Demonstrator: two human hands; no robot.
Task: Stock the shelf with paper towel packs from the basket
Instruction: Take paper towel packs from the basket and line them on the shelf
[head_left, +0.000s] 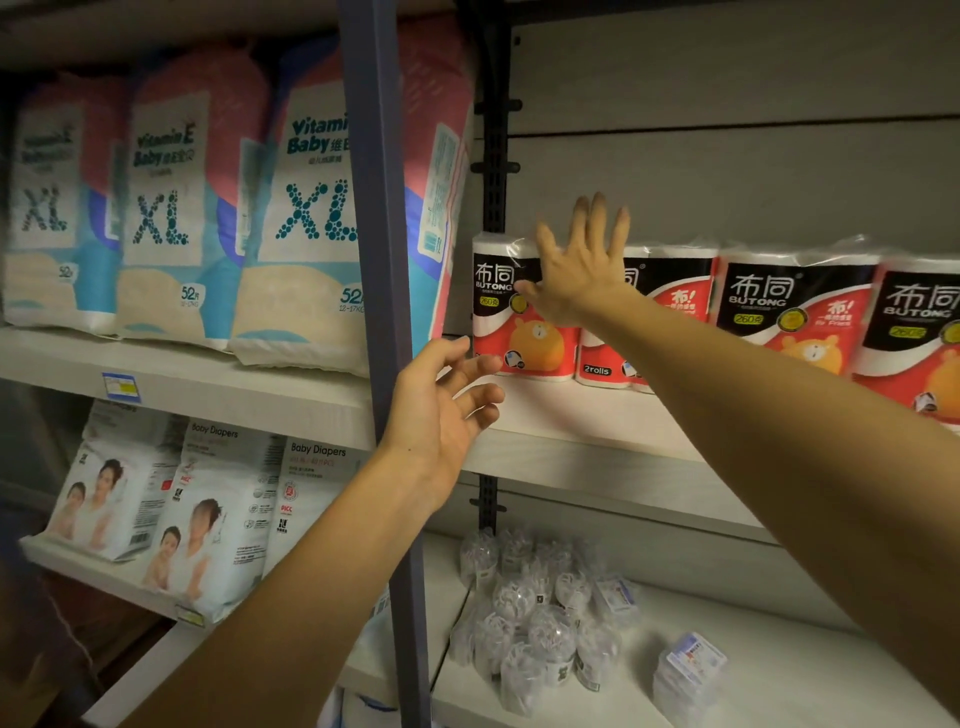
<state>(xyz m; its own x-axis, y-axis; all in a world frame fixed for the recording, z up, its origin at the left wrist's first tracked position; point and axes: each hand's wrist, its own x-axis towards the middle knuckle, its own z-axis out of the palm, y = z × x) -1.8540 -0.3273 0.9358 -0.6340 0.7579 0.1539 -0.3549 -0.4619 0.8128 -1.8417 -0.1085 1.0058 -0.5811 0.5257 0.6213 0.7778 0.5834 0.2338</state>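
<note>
Several paper towel packs in black, red and white wrap stand in a row on the white shelf (582, 415). The leftmost pack (514, 332) stands at the shelf's left end, a second pack (660, 291) beside it, more packs (795, 306) to the right. My right hand (582, 265) is spread flat, fingers apart, against the upper fronts of the two left packs. My left hand (441, 410) hovers open just left of and below the leftmost pack, palm turned toward it, holding nothing. The basket is out of view.
A blue upright post (384, 260) divides the shelving. Left of it stand XL diaper bags (306, 208), with baby diaper packs (208, 514) below. On the lower right shelf lie clear wrapped bundles (530, 613) and a small packet (691, 670).
</note>
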